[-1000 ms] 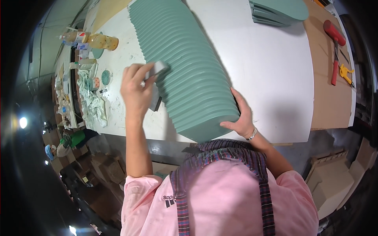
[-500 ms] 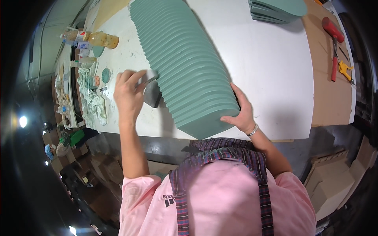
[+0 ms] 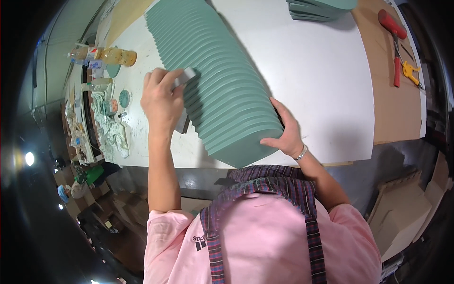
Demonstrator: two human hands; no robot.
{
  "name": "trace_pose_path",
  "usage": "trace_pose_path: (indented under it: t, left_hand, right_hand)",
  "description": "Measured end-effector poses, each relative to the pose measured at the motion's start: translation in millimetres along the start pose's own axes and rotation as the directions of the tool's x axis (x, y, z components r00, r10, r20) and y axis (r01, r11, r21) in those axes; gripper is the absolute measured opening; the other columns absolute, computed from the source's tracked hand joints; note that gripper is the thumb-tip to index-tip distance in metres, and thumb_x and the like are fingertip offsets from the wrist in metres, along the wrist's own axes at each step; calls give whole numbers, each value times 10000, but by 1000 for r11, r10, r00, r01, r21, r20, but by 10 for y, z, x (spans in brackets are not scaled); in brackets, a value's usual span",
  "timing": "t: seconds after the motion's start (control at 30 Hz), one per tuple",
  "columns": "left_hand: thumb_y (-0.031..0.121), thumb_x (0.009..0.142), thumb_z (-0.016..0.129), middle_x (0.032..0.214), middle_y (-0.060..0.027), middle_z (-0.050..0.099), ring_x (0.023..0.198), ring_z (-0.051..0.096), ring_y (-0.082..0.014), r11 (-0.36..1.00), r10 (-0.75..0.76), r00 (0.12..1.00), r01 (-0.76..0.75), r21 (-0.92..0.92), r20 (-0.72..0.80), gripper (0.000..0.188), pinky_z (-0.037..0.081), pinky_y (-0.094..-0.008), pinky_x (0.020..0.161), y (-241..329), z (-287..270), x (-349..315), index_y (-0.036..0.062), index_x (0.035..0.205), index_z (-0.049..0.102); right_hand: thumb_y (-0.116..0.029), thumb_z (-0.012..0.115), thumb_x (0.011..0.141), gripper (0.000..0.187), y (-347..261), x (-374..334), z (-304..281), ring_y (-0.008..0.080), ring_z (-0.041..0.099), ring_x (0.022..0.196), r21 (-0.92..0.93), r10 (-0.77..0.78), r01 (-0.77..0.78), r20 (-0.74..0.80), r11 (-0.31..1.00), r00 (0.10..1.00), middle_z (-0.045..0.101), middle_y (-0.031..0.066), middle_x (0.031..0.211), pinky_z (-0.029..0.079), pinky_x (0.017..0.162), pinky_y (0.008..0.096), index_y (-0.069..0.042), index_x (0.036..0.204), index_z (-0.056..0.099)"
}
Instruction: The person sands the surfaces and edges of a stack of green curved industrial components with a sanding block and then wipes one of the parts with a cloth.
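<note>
A long row of overlapping green sheets (image 3: 226, 78), fanned out like shingles with rounded ends, lies slanting across the white table. My left hand (image 3: 161, 97) is closed on a small grey block (image 3: 187, 75), held over the left edge of the sheets; whether it touches them I cannot tell. Below that wrist a dark grey block (image 3: 182, 125) rests on the table, partly hidden by my forearm. My right hand (image 3: 286, 131) grips the near right end of the row, thumb on the top sheet and fingers along its side.
Another bundle of green sheets (image 3: 321, 9) lies at the far right. Beyond it are a red mallet (image 3: 392, 24) and a yellow-handled tool (image 3: 410, 72) on brown board. Bottles (image 3: 118, 57), a small round tin (image 3: 124, 98) and a stained cloth (image 3: 111, 125) are on the left.
My left hand has moved right and slightly farther away with the small grey block, over the sheets' edge. The right hand keeps its hold on the near end.
</note>
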State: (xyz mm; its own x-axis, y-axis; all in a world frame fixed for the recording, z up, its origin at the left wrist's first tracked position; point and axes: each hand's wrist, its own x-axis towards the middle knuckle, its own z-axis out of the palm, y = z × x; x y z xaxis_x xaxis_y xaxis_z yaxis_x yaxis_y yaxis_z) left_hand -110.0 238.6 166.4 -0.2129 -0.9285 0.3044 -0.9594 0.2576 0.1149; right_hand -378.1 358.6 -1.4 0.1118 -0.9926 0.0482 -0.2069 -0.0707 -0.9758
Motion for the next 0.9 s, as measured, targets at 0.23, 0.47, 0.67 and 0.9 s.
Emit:
trace_pose_path:
  t: [0.23,0.47,0.67,0.9]
  left_hand:
    - [-19,719,774,950,-43,642,914,598,-241,992,124,992,-124,7,-13,401,518,-358,741,206,52,92,128,1092,756]
    - [-38,667,801,899,-19,627,864,580,-247,994,-70,997,68,86,15,410,516,-378,720,-434,-277,-444,141,1035,784]
    - [-32,661,787,903,-24,628,839,582,-238,966,209,977,-212,-146,-34,395,511,-374,699,490,-27,-39,138,1018,769]
    - [-33,656,777,909,-10,638,858,593,-230,973,232,966,-230,-27,116,412,530,-354,726,519,-99,-15,160,1020,785]
  right_hand:
    - [-499,924,591,1117,12,-11,-4,370,595,1270,6,-18,18,-8,1000,1000,579,216,1420,485,1070,425,-46,1501,460]
    - [-531,924,597,1150,-20,4,-30,351,596,1270,-23,-10,10,12,1000,1000,579,220,1412,473,1074,414,-20,1509,444]
    - [-480,926,596,1102,29,-1,-7,367,611,1250,13,-24,24,-14,1000,1000,591,213,1404,495,1059,419,-53,1499,461]
    - [-545,924,599,1163,-35,-1,-28,326,580,1298,-2,47,-47,26,999,999,568,215,1431,454,1092,400,-6,1511,444]
